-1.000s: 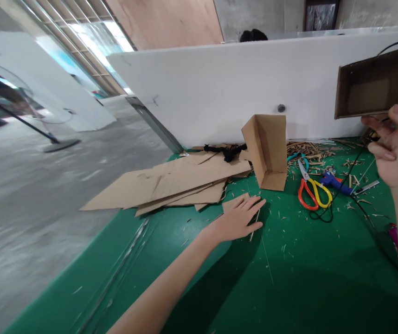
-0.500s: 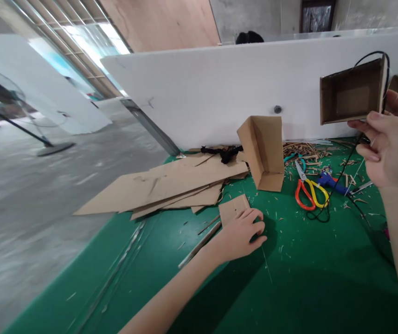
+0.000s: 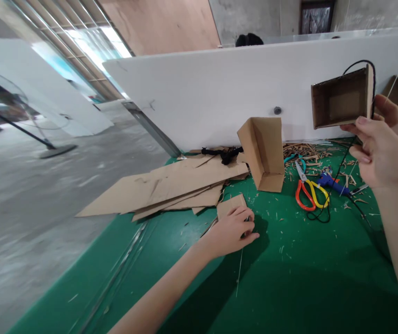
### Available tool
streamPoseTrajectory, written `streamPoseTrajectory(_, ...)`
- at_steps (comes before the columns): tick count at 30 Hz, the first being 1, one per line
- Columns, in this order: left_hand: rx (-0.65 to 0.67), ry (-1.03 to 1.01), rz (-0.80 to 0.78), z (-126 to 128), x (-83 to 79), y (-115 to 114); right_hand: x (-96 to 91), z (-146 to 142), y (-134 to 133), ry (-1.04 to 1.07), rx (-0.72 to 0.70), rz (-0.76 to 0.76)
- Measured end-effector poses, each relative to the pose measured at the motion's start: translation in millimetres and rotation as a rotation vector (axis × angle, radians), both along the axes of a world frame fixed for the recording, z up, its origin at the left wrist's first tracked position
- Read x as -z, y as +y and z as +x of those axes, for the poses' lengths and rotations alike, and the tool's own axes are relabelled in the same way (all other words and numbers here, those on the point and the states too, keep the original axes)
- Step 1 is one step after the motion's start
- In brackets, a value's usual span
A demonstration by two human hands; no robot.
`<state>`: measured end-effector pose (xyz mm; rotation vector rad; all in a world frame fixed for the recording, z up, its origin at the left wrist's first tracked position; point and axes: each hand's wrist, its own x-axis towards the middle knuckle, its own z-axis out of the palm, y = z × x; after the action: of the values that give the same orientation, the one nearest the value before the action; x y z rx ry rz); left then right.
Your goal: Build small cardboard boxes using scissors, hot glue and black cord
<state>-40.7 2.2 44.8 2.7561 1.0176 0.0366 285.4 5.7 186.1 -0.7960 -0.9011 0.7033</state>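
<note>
My right hand is raised at the right, its fingers and thumb closed on the edge of a small open cardboard box. A black cord loops over this box and hangs below it. My left hand is low over the green table with curled fingers. A thin clear strand runs out from under it and seems to be held in the fingers. Beside that hand lies a small cardboard piece, partly covered by it. A folded cardboard corner piece stands upright just behind.
Flat cardboard sheets are stacked at the table's left edge, with a black bundle behind. To the right lie scissors, a blue glue gun and cardboard scraps. A white partition closes off the back.
My right hand has moved the small box slightly left and down. My left hand has shifted a little left, and the clear strand has swung left with it.
</note>
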Motion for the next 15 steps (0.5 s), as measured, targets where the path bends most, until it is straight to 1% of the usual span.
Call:
streamPoseTrajectory(2, -0.079, -0.129, 0.029, 3, -1.5, 7, 3.6, -3, 2, -0.003, -0.018, 0.003)
streamPoseTrajectory(4, -0.233, -0.386, 0.09, 8, -2.1, 24, 8.1, -7, 4, -0.02, -0.051, -0.022)
streamPoseTrajectory(6, -0.412, -0.726, 0.153, 13, -2.9, 51, 12.9, -13, 6, -0.043, -0.107, -0.06)
streamPoseTrajectory(7, -0.464, -0.9, 0.131, 15, -3.6, 67, 15.6, -16, 7, -0.055, -0.143, -0.08)
streamPoseTrajectory(8, -0.483, -1.03, 0.067, 17, -4.8, 85, 18.5, -18, 8, -0.062, -0.179, -0.095)
streamPoseTrajectory(9, -0.478, -1.134, 0.006, 19, -6.5, 102, 21.7, -21, 9, -0.064, -0.212, -0.109)
streamPoseTrajectory(12, -0.34, -1.305, -0.223, 25, -14.3, 149, 32.9, -27, 17, -0.061, -0.279, -0.149)
streamPoseTrajectory(13, -0.294, -1.334, -0.289, 28, -17.7, 160, 36.9, -28, 19, -0.061, -0.296, -0.158)
streamPoseTrajectory(15, -0.221, -1.384, -0.389, 35, -24.9, 176, 44.5, -30, 25, -0.068, -0.328, -0.166)
